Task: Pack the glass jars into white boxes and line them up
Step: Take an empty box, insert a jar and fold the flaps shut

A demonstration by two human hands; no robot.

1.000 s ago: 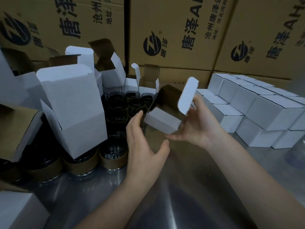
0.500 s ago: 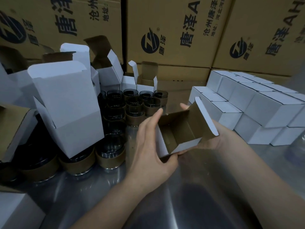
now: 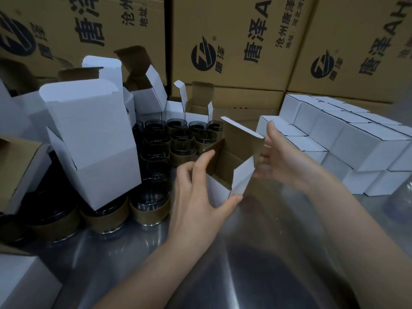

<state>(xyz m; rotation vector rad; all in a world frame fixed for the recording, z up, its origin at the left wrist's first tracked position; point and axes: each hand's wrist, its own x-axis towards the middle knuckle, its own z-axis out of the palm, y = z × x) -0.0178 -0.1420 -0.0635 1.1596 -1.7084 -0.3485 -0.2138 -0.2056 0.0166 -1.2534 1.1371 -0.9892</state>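
I see left hand [image 3: 196,197] gripping empty white box [image 3: 219,190], thumb under corner, just in front of glass jars [image 3: 182,139]. Right hand [image 3: 283,161] spread, fingers touching far side. No jar inside yet. Closed boxes [image 3: 361,148] lined up right on surface [image 3: 256,253]. Many jars left to pack.

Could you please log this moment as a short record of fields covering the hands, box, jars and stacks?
held box: white, lid flap open, no jar seen inside
left hand: pinches the box's near corner
right hand: fingers straight against the box's right side
glass jars: standing clustered behind and left of the box, unpacked
closed boxes: lined up in stacked rows at right
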